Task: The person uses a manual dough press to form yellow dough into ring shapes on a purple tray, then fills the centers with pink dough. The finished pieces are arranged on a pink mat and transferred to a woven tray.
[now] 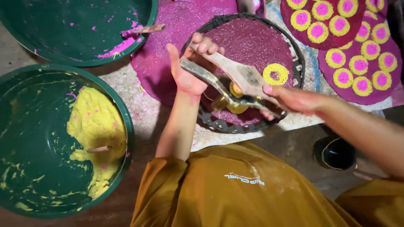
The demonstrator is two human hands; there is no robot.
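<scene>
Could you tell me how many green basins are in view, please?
2. One green basin sits at the lower left, holding yellow dough. The other green basin is at the upper left, cut off by the frame, with pink dough at its edge.

A long-handled metal press, its two worn, dough-smeared arms hinged together, hangs tilted above a round black tray lined with a magenta disc. Yellow dough squeezes from the small cylinder beneath the press. One finished coil of yellow strands lies on the disc's right side, just beside the press.
</scene>
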